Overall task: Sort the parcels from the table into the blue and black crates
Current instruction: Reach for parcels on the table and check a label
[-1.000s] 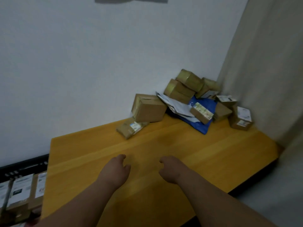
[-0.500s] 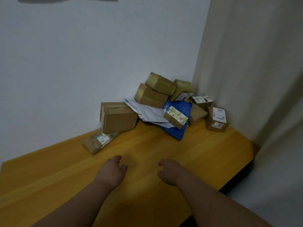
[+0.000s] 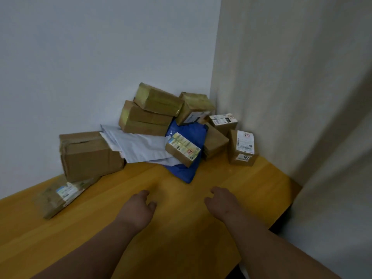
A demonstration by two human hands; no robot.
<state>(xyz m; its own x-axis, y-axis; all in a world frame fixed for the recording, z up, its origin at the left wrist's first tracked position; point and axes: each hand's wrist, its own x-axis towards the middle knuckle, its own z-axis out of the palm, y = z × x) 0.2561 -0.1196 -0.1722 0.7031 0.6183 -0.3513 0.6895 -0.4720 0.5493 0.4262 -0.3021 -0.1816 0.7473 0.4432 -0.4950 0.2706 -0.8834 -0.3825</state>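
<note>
A heap of parcels fills the far corner of the yellow wooden table (image 3: pixel 231 186). A large cardboard box (image 3: pixel 90 156) stands at its left, with a flat brown parcel (image 3: pixel 62 195) lying in front of it. White mailer bags (image 3: pixel 138 146) and a blue mailer bag (image 3: pixel 189 158) lie under a small labelled box (image 3: pixel 182 149). Taped boxes (image 3: pixel 149 113) are stacked behind. A labelled box (image 3: pixel 242 148) stands at the right. My left hand (image 3: pixel 136 210) and my right hand (image 3: pixel 222 202) hover over the table, loosely curled and holding nothing, short of the heap. No crate is in view.
A white wall runs behind the table. A beige curtain (image 3: pixel 291 97) hangs along the right side, close to the table's right edge (image 3: pixel 289 198). Bare tabletop stretches between my hands and the parcels.
The view has swung right and closer to the heap; the black crate at the left has left the frame. Both hands have reached a little further forward, still holding nothing.
</note>
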